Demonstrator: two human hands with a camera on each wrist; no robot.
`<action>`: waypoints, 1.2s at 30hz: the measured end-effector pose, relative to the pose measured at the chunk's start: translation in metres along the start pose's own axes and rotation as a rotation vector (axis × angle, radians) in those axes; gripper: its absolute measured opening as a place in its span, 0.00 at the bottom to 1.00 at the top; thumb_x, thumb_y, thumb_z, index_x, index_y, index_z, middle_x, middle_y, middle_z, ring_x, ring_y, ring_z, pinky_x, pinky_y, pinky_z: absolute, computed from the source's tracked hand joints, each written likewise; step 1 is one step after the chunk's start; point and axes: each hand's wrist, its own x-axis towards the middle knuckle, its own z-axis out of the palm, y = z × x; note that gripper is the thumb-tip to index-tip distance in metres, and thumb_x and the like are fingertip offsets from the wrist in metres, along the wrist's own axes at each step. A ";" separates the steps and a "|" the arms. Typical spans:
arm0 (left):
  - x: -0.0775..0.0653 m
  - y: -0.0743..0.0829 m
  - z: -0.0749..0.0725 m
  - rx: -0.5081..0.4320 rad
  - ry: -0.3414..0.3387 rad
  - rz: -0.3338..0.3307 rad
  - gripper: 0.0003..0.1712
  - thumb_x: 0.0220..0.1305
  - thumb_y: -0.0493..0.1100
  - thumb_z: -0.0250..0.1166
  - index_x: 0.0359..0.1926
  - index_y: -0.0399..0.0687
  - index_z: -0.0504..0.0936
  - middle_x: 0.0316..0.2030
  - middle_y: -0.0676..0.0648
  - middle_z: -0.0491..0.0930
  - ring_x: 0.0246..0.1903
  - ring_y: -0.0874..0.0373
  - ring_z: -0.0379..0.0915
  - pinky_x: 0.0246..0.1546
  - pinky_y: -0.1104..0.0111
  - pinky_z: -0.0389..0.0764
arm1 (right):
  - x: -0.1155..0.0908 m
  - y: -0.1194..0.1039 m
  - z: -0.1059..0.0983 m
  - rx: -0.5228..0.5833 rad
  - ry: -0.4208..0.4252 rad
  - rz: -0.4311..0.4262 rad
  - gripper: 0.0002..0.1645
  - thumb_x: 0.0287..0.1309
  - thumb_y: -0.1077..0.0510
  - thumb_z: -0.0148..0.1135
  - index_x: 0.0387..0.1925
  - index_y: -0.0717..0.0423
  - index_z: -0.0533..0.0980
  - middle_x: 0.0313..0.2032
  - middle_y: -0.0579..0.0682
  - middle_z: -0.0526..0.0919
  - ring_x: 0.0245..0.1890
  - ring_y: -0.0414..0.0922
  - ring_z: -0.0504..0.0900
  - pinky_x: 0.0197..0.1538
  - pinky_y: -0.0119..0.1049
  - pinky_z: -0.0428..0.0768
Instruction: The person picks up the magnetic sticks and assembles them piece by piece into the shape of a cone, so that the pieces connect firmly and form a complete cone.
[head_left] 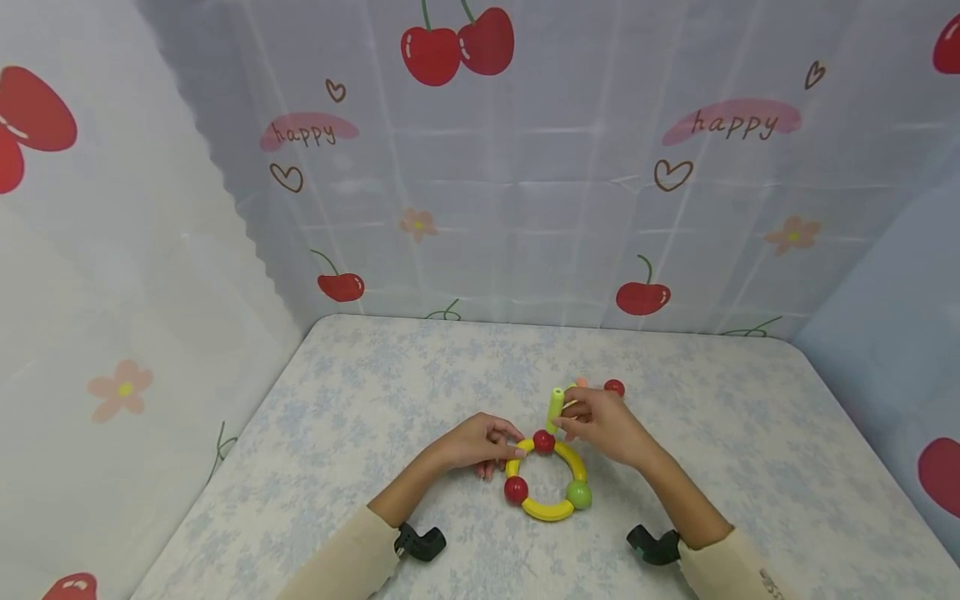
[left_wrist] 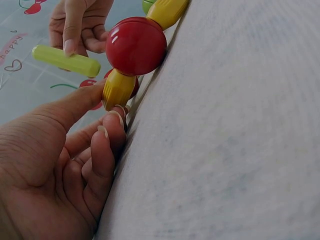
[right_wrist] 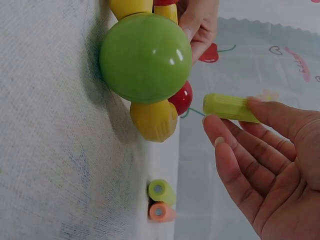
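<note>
A ring of curved yellow rods (head_left: pixel 549 510) lies on the table, joined by a green ball (head_left: pixel 579 495) and two red balls (head_left: pixel 516 490). On its left side, my left hand (head_left: pixel 480 442) pinches one yellow rod (left_wrist: pixel 118 90) between thumb and fingers, beside a red ball (left_wrist: pixel 136 46). Just above the ring's far red ball (head_left: pixel 543 442), my right hand (head_left: pixel 603 425) holds a straight yellow-green rod (head_left: pixel 555 408) upright between thumb and fingers. In the right wrist view this ribbed rod (right_wrist: pixel 227 106) stands apart from the ring.
Beyond the right hand a loose red ball (head_left: pixel 614 387) sits on the patterned table (head_left: pixel 375 375). A second yellow-green rod (right_wrist: pixel 161 191) and an orange rod (right_wrist: pixel 162 212) lie side by side near it. A cherry-print curtain (head_left: pixel 525 167) hangs along the table's back edge.
</note>
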 end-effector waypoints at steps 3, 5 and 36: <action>0.000 0.000 0.000 0.001 0.002 0.002 0.14 0.67 0.48 0.71 0.50 0.49 0.86 0.21 0.48 0.81 0.11 0.59 0.72 0.13 0.71 0.74 | 0.001 0.001 0.003 0.001 -0.001 0.008 0.09 0.62 0.61 0.70 0.41 0.60 0.78 0.38 0.54 0.89 0.30 0.47 0.89 0.37 0.34 0.86; 0.000 0.000 0.000 0.002 0.003 0.004 0.14 0.67 0.48 0.70 0.50 0.49 0.86 0.21 0.48 0.81 0.11 0.60 0.72 0.13 0.71 0.74 | 0.001 0.002 0.004 0.000 0.001 0.007 0.09 0.62 0.62 0.70 0.41 0.60 0.78 0.38 0.54 0.89 0.31 0.46 0.89 0.37 0.34 0.87; -0.031 0.058 -0.004 0.450 -0.146 -0.153 0.44 0.56 0.55 0.78 0.70 0.52 0.71 0.30 0.52 0.80 0.25 0.59 0.75 0.26 0.70 0.75 | 0.006 0.023 0.001 -0.018 -0.201 0.033 0.10 0.62 0.61 0.71 0.45 0.53 0.83 0.43 0.49 0.87 0.39 0.46 0.83 0.38 0.32 0.84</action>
